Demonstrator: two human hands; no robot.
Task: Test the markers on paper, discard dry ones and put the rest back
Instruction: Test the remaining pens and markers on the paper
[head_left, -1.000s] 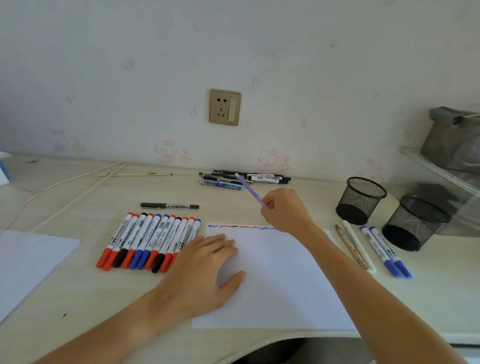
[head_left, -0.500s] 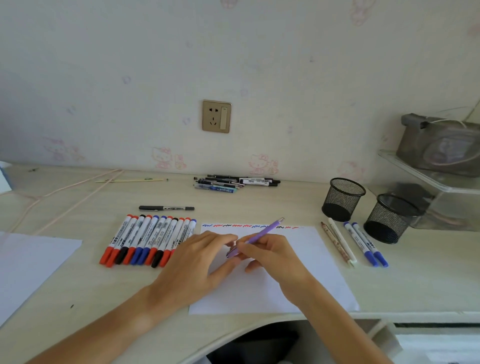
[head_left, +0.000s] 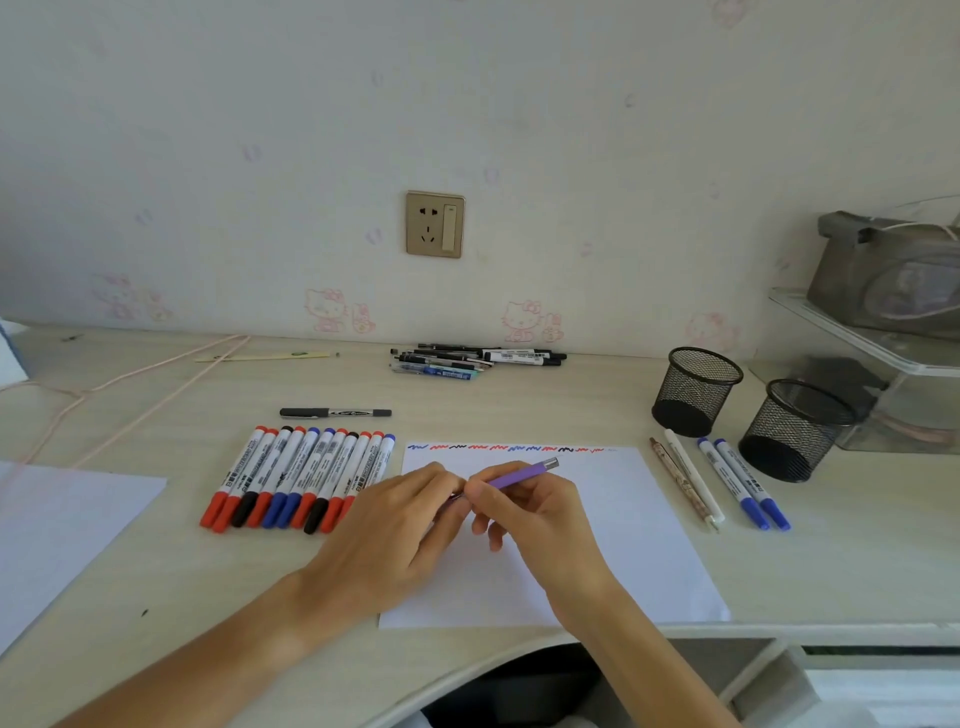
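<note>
The bench (head_left: 519, 410) carries everything sorted by stage, it seems. The paper (head_left: 623, 545), lower centre, lies square to the person so squiggles run along its top edge. Left of it the marker row (head_left: 301, 475) lies side by side, caps toward the viewer, probably already tested. Two mesh cups (head_left: 696, 392) stand at centre right, likely where good ones return. A pen pile (head_left: 467, 358) waits by the wall, upper centre. Over the paper, the right hand (head_left: 540, 514) pinches the purple pen (head_left: 522, 474) mid-barrel; the left hand (head_left: 395, 525) pinches its near end, apparently capping or uncapping.
</note>
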